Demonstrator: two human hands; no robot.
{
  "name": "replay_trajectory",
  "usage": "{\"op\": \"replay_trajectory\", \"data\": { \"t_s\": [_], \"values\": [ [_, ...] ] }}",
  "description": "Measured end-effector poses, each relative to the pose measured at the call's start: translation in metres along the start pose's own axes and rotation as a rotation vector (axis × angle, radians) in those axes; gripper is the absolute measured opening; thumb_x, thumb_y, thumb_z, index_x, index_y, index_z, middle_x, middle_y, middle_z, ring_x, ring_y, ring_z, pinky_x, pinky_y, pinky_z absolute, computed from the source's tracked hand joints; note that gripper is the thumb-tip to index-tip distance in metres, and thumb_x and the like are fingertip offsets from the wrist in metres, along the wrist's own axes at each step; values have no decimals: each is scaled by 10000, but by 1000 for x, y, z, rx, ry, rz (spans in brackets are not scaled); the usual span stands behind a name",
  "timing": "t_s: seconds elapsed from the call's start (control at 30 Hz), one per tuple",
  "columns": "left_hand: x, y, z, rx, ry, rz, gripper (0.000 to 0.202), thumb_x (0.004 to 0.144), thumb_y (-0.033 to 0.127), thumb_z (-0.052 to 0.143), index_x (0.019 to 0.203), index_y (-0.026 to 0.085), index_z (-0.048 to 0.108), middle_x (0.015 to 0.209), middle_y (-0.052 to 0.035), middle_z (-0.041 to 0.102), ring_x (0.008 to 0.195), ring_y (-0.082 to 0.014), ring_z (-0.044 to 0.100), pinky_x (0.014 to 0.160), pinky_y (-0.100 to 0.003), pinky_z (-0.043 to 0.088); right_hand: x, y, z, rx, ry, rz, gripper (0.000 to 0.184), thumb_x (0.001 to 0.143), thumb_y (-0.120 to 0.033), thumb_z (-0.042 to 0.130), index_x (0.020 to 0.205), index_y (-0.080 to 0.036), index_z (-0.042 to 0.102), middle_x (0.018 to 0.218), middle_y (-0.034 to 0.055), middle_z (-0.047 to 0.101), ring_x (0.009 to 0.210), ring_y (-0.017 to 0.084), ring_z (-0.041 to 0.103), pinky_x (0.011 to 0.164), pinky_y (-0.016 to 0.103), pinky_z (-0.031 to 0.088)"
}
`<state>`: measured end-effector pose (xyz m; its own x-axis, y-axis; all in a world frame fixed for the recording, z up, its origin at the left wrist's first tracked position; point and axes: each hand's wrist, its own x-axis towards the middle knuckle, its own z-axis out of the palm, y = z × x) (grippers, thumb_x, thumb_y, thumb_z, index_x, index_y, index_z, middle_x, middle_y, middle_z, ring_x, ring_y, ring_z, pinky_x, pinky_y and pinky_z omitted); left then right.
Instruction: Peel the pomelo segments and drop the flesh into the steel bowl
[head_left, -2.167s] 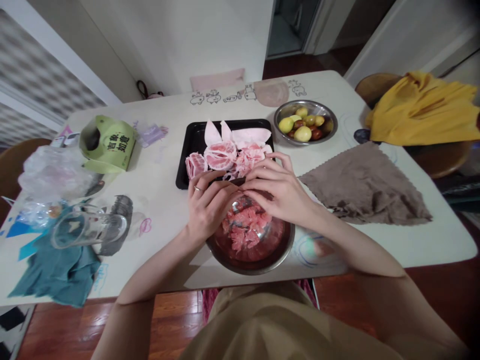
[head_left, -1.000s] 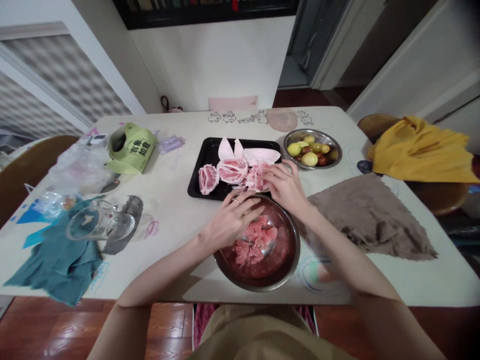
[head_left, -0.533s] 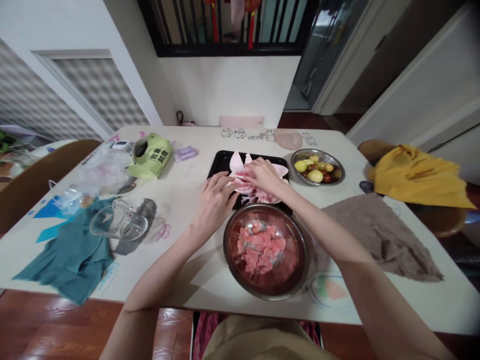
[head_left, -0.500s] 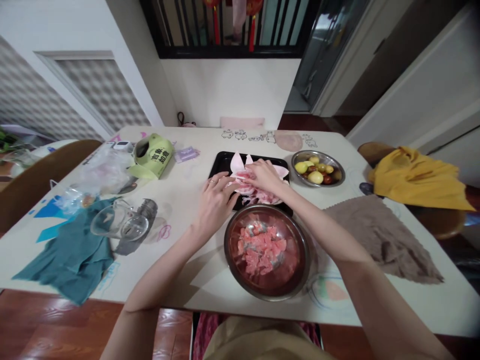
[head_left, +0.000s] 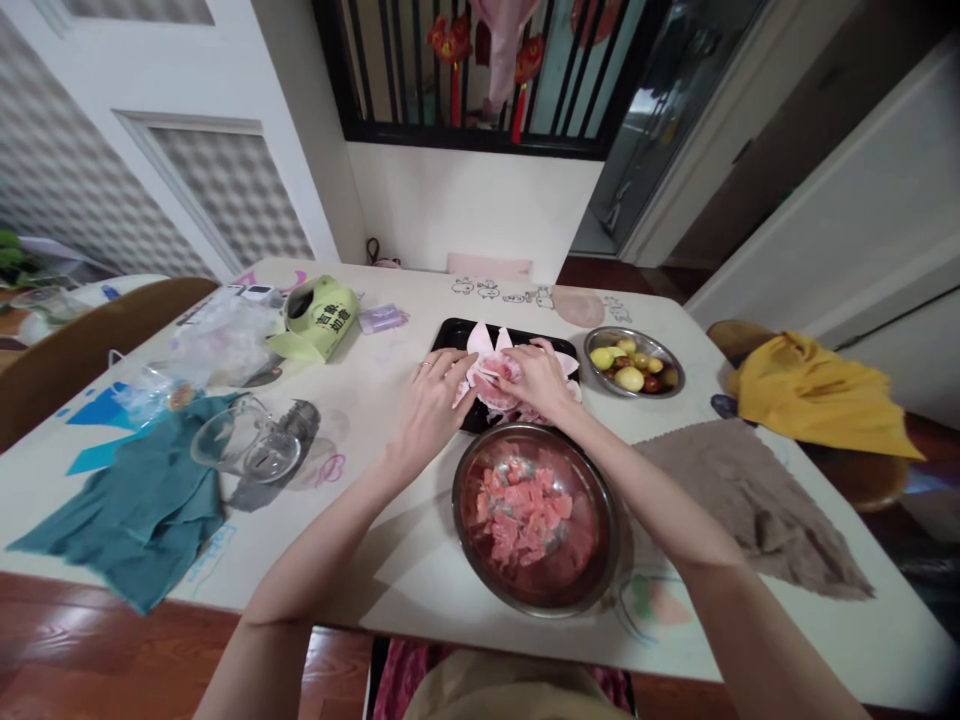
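Note:
A pomelo peel (head_left: pixel 480 340) lies on a black tray (head_left: pixel 448 335), its pale pink flaps spread like petals. Pink inner pieces and membrane (head_left: pixel 493 385) show between my hands. My left hand (head_left: pixel 433 398) has its fingers bent against the left side of the pomelo, thumb toward the middle. From the right, my right hand (head_left: pixel 544 380) curls its fingers over the pomelo; what its fingertips pinch is partly hidden. Just below the tray stands a steel bowl (head_left: pixel 469 560) holding peeled pink pomelo flesh (head_left: pixel 525 510) in chunks.
A smaller steel bowl (head_left: pixel 671 388) of yellow and brown fruits stands right of the tray. A brown cloth (head_left: pixel 750 500) lies at right. On the left are a glass pitcher (head_left: pixel 225 440), a teal cloth (head_left: pixel 135 510), plastic bags (head_left: pixel 217 340) and a green paper bag (head_left: pixel 326 315).
My right hand has shifted slightly right over the pomelo, leaving more pink inner part showing between the hands. My left hand stays at its left side. The view has tilted up a little.

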<state>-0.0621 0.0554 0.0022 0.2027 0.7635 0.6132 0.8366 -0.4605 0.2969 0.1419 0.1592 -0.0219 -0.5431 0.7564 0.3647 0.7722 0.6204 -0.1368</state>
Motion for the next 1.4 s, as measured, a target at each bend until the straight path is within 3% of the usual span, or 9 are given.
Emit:
{"op": "replay_trajectory", "data": {
  "t_s": [0.23,0.37,0.47,0.63,0.77,0.87,1.0,1.2,1.4],
  "values": [
    [-5,5,19,-269,-15,-62,715,915,481,698,1506,189,421,1397,-178,608,1289,-312,611,1086,-504,508,-52,-21,-35,179,456,-118,351,912,-353,668,1230,-206,659,1117,84,770,1013,245,712,1102,486,421],
    [-9,12,27,-637,-99,-149,665,862,451,764,1427,194,526,1290,-143,697,1106,-256,723,891,-379,634,-80,-36,-48,191,536,-87,367,909,-334,697,1261,-238,656,1146,69,776,1015,245,727,1094,495,438],
    [-14,17,33,-791,-114,-218,551,824,397,796,1305,177,641,1210,-125,750,1009,-244,759,742,-304,662,-96,-41,-53,194,515,-55,390,924,-335,693,1304,-262,640,1183,54,771,1035,237,729,1119,503,419],
    [-16,27,24,-721,-79,-258,449,806,270,774,1246,205,712,1255,-104,749,1066,-258,747,640,-252,655,-114,-45,-58,154,479,-43,456,946,-321,695,1387,-280,584,1235,52,754,1067,226,720,1156,498,374],
    [-15,34,11,-594,-22,-186,427,816,215,752,1242,230,720,1218,-78,763,978,-196,752,601,-189,624,-122,-46,-55,20,577,-90,434,933,-268,715,1355,-320,622,1177,33,768,1006,208,713,1043,436,421],
    [-16,39,5,-537,-14,-137,416,832,208,739,1246,231,707,1204,-67,763,915,-158,744,601,-168,612,-123,-46,-53,-1,646,-158,372,919,-236,734,1268,-355,687,1008,-5,783,894,182,694,920,399,425],
    [-17,46,-1,-491,-8,-100,389,869,187,697,1255,238,687,1225,-53,745,922,-135,730,616,-155,612,-123,-48,-57,101,667,-163,335,903,-233,754,1221,-332,720,951,3,770,857,180,679,825,382,448],
    [-19,49,-4,-438,15,-29,365,918,171,660,1278,229,664,1278,-71,722,1082,-171,724,681,-167,620,-122,-49,-62,119,691,-159,288,909,-159,719,1140,-330,734,929,-16,775,825,166,699,830,386,474],
    [-21,47,-1,-435,34,-30,372,938,168,637,1302,246,651,1304,-67,707,1104,-170,719,724,-196,630,-127,-40,-53,-129,706,-278,362,928,-165,705,1263,-300,699,985,-14,796,899,168,701,849,362,490]
  ]
}}
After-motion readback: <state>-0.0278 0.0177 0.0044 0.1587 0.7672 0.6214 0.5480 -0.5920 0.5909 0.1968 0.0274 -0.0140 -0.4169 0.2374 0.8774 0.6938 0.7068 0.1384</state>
